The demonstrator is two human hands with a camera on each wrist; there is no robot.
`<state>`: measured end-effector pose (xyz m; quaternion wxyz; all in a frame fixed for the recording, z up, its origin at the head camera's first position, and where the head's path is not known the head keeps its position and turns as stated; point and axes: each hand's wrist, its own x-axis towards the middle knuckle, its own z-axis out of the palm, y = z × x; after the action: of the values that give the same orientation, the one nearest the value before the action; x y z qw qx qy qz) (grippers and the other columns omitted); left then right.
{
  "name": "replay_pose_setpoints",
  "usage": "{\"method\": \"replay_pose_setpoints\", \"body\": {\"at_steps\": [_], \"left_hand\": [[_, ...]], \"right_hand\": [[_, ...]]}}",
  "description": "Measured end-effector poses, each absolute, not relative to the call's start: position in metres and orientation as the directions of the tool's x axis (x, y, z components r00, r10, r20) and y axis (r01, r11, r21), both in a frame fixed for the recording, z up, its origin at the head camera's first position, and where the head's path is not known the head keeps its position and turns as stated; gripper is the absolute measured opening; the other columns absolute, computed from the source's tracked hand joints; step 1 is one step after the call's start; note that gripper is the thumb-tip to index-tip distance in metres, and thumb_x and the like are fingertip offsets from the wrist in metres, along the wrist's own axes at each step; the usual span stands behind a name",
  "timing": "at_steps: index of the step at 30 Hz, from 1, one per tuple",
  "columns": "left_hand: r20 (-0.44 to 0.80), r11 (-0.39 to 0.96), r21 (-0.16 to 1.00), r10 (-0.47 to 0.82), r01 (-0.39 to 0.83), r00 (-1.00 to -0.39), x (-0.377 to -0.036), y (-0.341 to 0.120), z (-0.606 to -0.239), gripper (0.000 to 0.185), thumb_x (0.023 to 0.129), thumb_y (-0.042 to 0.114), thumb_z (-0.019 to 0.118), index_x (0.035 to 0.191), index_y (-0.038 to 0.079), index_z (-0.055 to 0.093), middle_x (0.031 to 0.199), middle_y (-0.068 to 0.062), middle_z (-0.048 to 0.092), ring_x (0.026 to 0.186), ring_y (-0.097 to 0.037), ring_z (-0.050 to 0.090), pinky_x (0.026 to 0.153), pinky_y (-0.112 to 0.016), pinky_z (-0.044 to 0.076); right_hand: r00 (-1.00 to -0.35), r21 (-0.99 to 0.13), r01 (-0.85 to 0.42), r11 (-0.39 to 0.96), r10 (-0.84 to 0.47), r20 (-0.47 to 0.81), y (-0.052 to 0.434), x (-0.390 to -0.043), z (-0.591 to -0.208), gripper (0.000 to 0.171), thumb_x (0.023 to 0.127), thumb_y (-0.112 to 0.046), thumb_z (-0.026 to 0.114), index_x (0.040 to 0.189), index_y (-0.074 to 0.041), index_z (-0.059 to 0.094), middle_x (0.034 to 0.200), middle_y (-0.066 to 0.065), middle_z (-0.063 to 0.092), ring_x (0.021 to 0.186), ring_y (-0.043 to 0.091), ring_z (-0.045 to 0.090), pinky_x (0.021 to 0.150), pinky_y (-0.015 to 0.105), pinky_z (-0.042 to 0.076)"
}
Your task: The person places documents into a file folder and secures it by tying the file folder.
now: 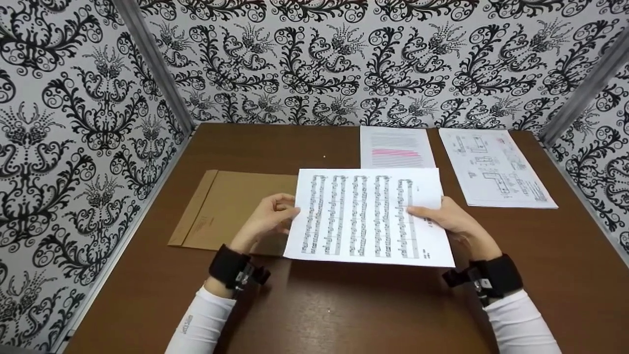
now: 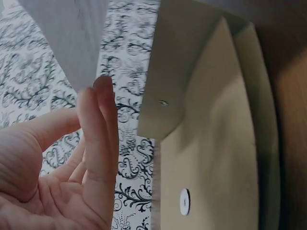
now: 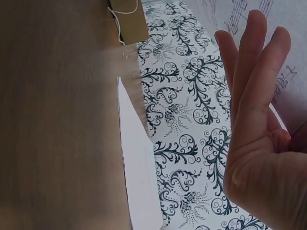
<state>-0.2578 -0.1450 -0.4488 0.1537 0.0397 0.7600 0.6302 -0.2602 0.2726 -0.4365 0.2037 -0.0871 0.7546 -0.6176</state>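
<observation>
A sheet of music (image 1: 363,216) is held above the table between both hands, its staves running up and down in the head view. My left hand (image 1: 265,219) pinches the left edge between thumb and fingertips. At the right edge, my right hand (image 1: 454,221) grips the page, thumb on the printed face and fingers behind; the right wrist view shows those fingers (image 3: 254,72) extended along its underside. A brown envelope (image 1: 241,211) lies beneath and left of the page, partly covered by it. The left wrist view shows its flap (image 2: 177,62) lifted and a round white button (image 2: 184,201).
Behind the music, a text page with pink highlighting (image 1: 395,145) lies on the brown table (image 1: 324,314), its near end covered. A technical drawing (image 1: 496,169) lies at the far right. Patterned walls (image 1: 314,59) enclose the back and sides.
</observation>
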Motion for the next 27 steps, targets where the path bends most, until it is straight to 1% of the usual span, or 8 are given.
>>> {"method": "replay_pose_setpoints", "body": {"at_steps": [4, 6, 9, 11, 13, 20, 23, 27], "left_hand": [[-0.143, 0.277, 0.957, 0.202, -0.083, -0.969, -0.260, -0.143, -0.449, 0.042, 0.096, 0.009, 0.067, 0.134, -0.007, 0.056, 0.107, -0.019, 0.072, 0.073, -0.013, 0.066, 0.062, -0.035, 0.063], [-0.115, 0.322, 0.945, 0.188, -0.049, -0.975, -0.261, -0.143, -0.450, 0.044, 0.095, 0.009, 0.068, 0.134, -0.007, 0.056, 0.106, -0.022, 0.072, 0.073, -0.015, 0.066, 0.063, -0.037, 0.063], [-0.071, 0.398, 0.918, 0.170, 0.003, -0.983, -0.262, -0.143, -0.452, 0.044, 0.094, 0.009, 0.068, 0.135, -0.004, 0.058, 0.105, -0.023, 0.073, 0.075, -0.025, 0.067, 0.062, -0.037, 0.061], [-0.047, 0.437, 0.899, 0.164, 0.030, -0.985, -0.264, -0.142, -0.453, 0.043, 0.094, 0.008, 0.069, 0.135, -0.003, 0.059, 0.104, -0.023, 0.073, 0.080, -0.031, 0.069, 0.062, -0.036, 0.060], [-0.032, 0.468, 0.882, 0.159, 0.047, -0.987, -0.265, -0.141, -0.454, 0.042, 0.093, 0.006, 0.069, 0.133, -0.002, 0.061, 0.104, -0.022, 0.073, 0.082, -0.034, 0.070, 0.062, -0.034, 0.058], [-0.009, 0.521, 0.849, 0.184, 0.090, -0.983, -0.267, -0.134, -0.455, 0.041, 0.092, 0.002, 0.069, 0.132, -0.004, 0.062, 0.109, -0.022, 0.072, 0.071, -0.027, 0.070, 0.057, -0.037, 0.060], [-0.007, 0.554, 0.826, 0.195, 0.104, -0.981, -0.267, -0.130, -0.455, 0.039, 0.092, 0.003, 0.069, 0.130, -0.005, 0.064, 0.111, -0.022, 0.073, 0.080, -0.028, 0.072, 0.060, -0.036, 0.061], [0.006, 0.612, 0.779, 0.212, 0.137, -0.977, -0.269, -0.126, -0.455, 0.037, 0.092, 0.004, 0.069, 0.127, -0.006, 0.066, 0.114, -0.021, 0.074, 0.096, -0.030, 0.074, 0.075, -0.035, 0.063]], "right_hand": [[-0.905, -0.964, 0.114, 0.242, -0.376, -0.202, 0.270, -0.265, -0.435, 0.031, 0.099, -0.022, 0.068, 0.126, -0.006, 0.062, 0.092, -0.002, 0.080, 0.076, 0.018, 0.079, 0.067, 0.035, 0.064], [-0.904, -0.964, 0.115, 0.242, -0.376, -0.202, 0.269, -0.267, -0.434, 0.032, 0.099, -0.022, 0.068, 0.126, -0.006, 0.062, 0.092, -0.002, 0.080, 0.076, 0.018, 0.079, 0.067, 0.035, 0.064], [-0.905, -0.964, 0.112, 0.241, -0.376, -0.199, 0.268, -0.270, -0.434, 0.033, 0.100, -0.022, 0.067, 0.128, -0.006, 0.061, 0.092, -0.004, 0.080, 0.077, 0.017, 0.079, 0.068, 0.034, 0.064], [-0.904, -0.964, 0.105, 0.243, -0.380, -0.194, 0.267, -0.272, -0.433, 0.034, 0.101, -0.023, 0.066, 0.129, -0.005, 0.061, 0.092, -0.004, 0.080, 0.077, 0.017, 0.079, 0.068, 0.034, 0.064], [-0.905, -0.966, 0.101, 0.240, -0.381, -0.189, 0.266, -0.273, -0.432, 0.033, 0.101, -0.023, 0.065, 0.129, -0.006, 0.061, 0.092, -0.004, 0.080, 0.077, 0.017, 0.079, 0.068, 0.034, 0.064], [-0.912, -0.965, 0.117, 0.234, -0.359, -0.197, 0.264, -0.278, -0.426, 0.032, 0.101, -0.023, 0.065, 0.128, -0.005, 0.061, 0.090, -0.005, 0.080, 0.076, 0.016, 0.079, 0.068, 0.034, 0.064], [-0.914, -0.961, 0.119, 0.249, -0.352, -0.204, 0.263, -0.279, -0.423, 0.038, 0.101, -0.023, 0.065, 0.131, -0.001, 0.059, 0.090, -0.005, 0.080, 0.076, 0.016, 0.079, 0.068, 0.034, 0.064], [-0.914, -0.955, 0.127, 0.269, -0.342, -0.218, 0.264, -0.282, -0.420, 0.047, 0.101, -0.024, 0.065, 0.136, 0.005, 0.054, 0.090, -0.005, 0.079, 0.076, 0.015, 0.079, 0.068, 0.033, 0.064]]}}
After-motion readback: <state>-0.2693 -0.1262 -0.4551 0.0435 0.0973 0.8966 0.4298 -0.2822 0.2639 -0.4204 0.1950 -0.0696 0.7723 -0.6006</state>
